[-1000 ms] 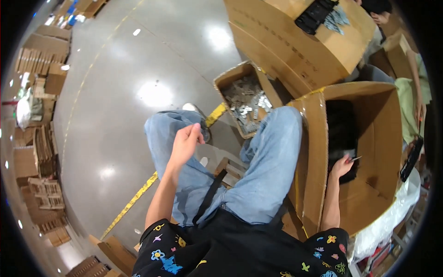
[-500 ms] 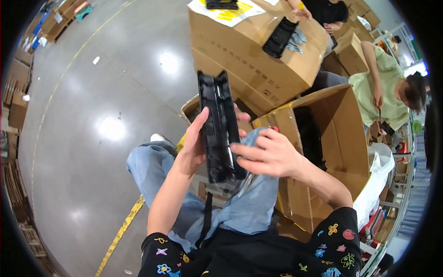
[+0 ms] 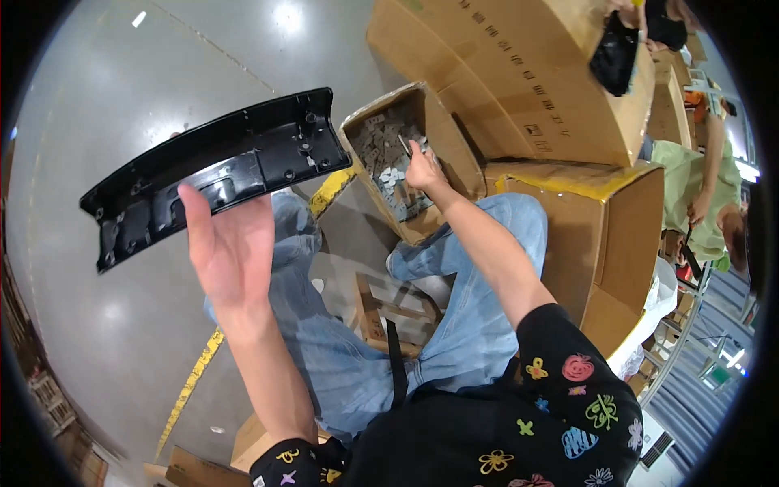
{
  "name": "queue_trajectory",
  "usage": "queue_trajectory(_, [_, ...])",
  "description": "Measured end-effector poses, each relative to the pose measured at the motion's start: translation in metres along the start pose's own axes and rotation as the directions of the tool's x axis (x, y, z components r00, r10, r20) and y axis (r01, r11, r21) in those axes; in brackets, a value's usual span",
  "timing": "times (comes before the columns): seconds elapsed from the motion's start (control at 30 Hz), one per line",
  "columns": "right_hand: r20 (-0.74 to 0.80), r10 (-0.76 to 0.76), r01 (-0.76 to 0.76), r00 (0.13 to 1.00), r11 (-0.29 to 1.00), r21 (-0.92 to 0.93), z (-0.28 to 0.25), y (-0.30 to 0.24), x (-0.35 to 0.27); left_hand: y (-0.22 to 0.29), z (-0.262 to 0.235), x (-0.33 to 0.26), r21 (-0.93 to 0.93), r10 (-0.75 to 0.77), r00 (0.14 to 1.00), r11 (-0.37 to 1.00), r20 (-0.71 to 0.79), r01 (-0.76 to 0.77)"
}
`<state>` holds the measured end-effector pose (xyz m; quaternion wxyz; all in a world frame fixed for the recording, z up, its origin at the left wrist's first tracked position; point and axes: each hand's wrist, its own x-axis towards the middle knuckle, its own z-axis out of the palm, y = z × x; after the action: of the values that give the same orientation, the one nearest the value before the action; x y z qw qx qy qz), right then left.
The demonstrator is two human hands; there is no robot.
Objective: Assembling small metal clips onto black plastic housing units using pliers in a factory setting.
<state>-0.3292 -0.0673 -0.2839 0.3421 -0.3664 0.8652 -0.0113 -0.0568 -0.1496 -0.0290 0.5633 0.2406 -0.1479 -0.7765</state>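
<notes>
left hand (image 3: 231,247): grip holding black plastic panel (image 3: 215,174), upper left | right hand (image 3: 423,169): grip narrow, fingers in box of small parts (image 3: 389,158), top centre

Colours around the seated person

The curved plastic panel (image 3: 215,174) is glossy black; the jeans (image 3: 479,325) are light blue; the shirt (image 3: 519,422) is black with colourful flower and cartoon prints; the cardboard boxes (image 3: 600,235) are brown; the floor (image 3: 97,97) is grey with a yellow line (image 3: 191,385).
</notes>
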Motion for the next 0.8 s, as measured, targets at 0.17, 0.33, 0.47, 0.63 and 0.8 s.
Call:
queue_trajectory(0.17, [0.082, 0.011, -0.022, 0.997, 0.99, 0.138, 0.109, 0.04, 0.058, 0.009, -0.01, -0.008, 0.158, 0.037, 0.965, 0.984, 0.261, -0.081])
queue_trajectory(0.33, [-0.141, 0.0, 0.026, 0.99, 0.983, 0.182, 0.172, 0.046, 0.07, 0.017, -0.004, -0.017, 0.387, 0.175, 0.985, 0.907, 0.012, -0.166])
queue_trajectory(0.47, [-0.056, 0.108, -0.084, 0.993, 0.939, 0.333, 0.185, 0.008, 0.063, 0.039, 0.003, -0.027, 0.595, 0.183, 0.962, 0.803, -0.203, -0.027])
queue_trajectory(0.63, [0.068, 0.338, -0.336, 0.939, 0.854, 0.397, 0.177, 0.037, 0.078, 0.02, -0.004, -0.016, -0.496, 0.045, 0.998, 0.868, 0.036, -0.021])
queue_trajectory(0.8, [0.029, 0.433, -0.41, 0.901, 0.826, 0.386, 0.123, 0.013, 0.058, 0.016, 0.011, -0.016, -0.21, 0.076, 0.995, 0.976, 0.062, -0.062])
